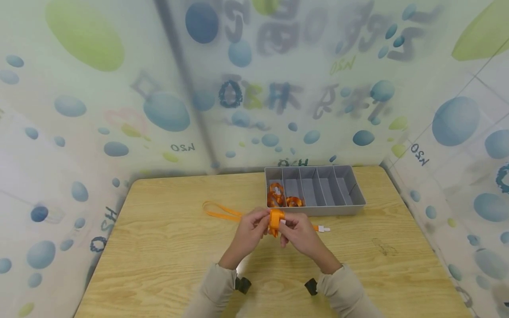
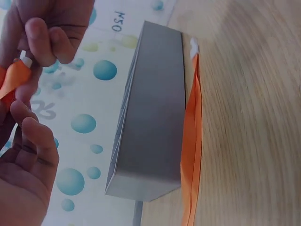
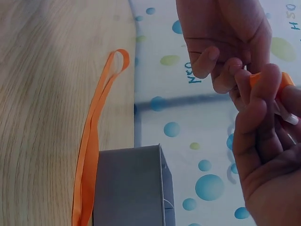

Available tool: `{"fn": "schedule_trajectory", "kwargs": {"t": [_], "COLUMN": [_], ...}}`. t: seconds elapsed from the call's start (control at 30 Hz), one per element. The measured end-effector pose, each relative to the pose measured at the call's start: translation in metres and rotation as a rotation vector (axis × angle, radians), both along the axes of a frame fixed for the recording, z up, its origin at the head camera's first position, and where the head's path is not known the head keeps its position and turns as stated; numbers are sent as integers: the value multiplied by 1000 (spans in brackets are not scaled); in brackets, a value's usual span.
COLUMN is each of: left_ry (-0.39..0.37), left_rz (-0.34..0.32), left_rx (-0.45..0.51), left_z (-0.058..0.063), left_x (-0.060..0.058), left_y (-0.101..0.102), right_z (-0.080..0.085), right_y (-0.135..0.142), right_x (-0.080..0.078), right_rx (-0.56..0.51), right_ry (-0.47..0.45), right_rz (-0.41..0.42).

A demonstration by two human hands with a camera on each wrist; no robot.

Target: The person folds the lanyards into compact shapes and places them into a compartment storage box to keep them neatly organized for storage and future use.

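Note:
Both hands meet over the table in front of the grey box, holding a rolled-up orange lanyard (image 1: 275, 221) with a white clip end (image 3: 286, 113). My left hand (image 1: 250, 227) pinches the roll from the left between thumb and fingers. From the other side my right hand (image 1: 301, 232) pinches the same roll near its white end. A second orange lanyard (image 2: 192, 146) lies stretched along the table beside the box. Its loop (image 1: 222, 211) extends to the left and its white clip (image 1: 323, 229) to the right; in the head view the hands cover its middle.
The grey box (image 1: 318, 212) has several compartments and stands at the table's back edge. Rolled orange lanyards (image 1: 275, 195) fill its leftmost compartment, and another roll (image 1: 294, 202) sits in the second. Printed curtains (image 1: 246, 132) hang behind and beside the wooden table (image 1: 167, 247).

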State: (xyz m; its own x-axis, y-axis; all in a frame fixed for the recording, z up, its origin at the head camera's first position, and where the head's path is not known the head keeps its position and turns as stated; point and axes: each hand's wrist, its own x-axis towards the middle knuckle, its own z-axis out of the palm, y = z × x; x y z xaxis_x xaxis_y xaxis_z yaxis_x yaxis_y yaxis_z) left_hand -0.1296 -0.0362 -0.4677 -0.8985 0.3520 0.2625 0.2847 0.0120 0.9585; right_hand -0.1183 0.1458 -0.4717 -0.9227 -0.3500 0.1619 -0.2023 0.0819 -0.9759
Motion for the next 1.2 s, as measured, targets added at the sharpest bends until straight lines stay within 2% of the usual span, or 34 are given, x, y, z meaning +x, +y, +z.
{"fn": "schedule_trajectory", "kwargs": {"t": [0.1,0.23,0.37,0.47,0.63,0.8,0.83,1.03,1.07,1.2], "left_ry": [-64,-116,-100,-73,-73,-116,-123,-146,-143,-131], "left_rz": [-18,-24,-19,-6,14,43,49,105,114,134], "left_rx": [24,47,42,32,43,53,53,32,25,-17], "left_z": [-11,-20,-21,-21,-21,-21,-17,13,14,18], "left_x": [-2,-3,-4,-4,-5,-6,-4,5,6,8], "left_y": [-1,-3,-3,-2,1,2,2,6,7,9], "right_z": [2,13,32,37,17,-5,-6,23,28,27], "right_y": [0,-2,-5,-5,-4,-1,-1,-9,-9,-10], "right_x": [0,2,8,10,4,-5,-6,5,7,7], "right_rx": [31,92,130,143,159,116,113,99,92,96], "right_ry": [3,74,167,215,298,382,391,405,409,397], "right_rz": [-27,-84,-126,-162,-234,-249,-254,-266,-263,-282]}}
